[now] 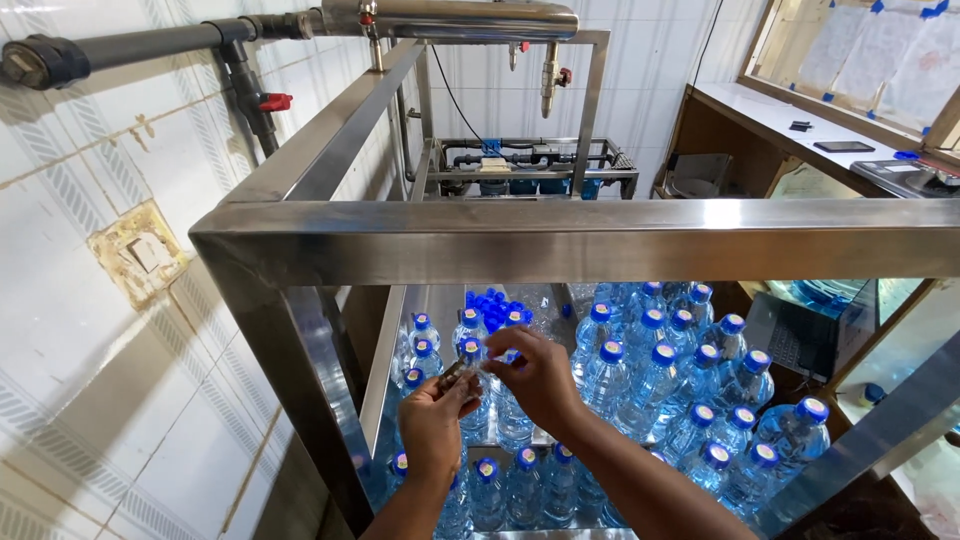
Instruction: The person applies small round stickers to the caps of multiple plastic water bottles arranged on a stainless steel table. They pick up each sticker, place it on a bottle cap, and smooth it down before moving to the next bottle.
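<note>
Blue-capped clear water bottles (655,385) stand packed together under a stainless steel frame (560,240). Above them the left hand (435,420) pinches a small dark object (455,377), too small to identify. The right hand (540,375), close beside it, has its fingertips closed on a bottle cap (508,354).

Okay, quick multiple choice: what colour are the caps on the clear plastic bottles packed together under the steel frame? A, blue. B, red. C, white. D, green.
A: every capped bottle under the steel frame has a blue cap, and a heap of loose blue caps lies behind them, past the left hand and right hand working together above the bottles.
</note>
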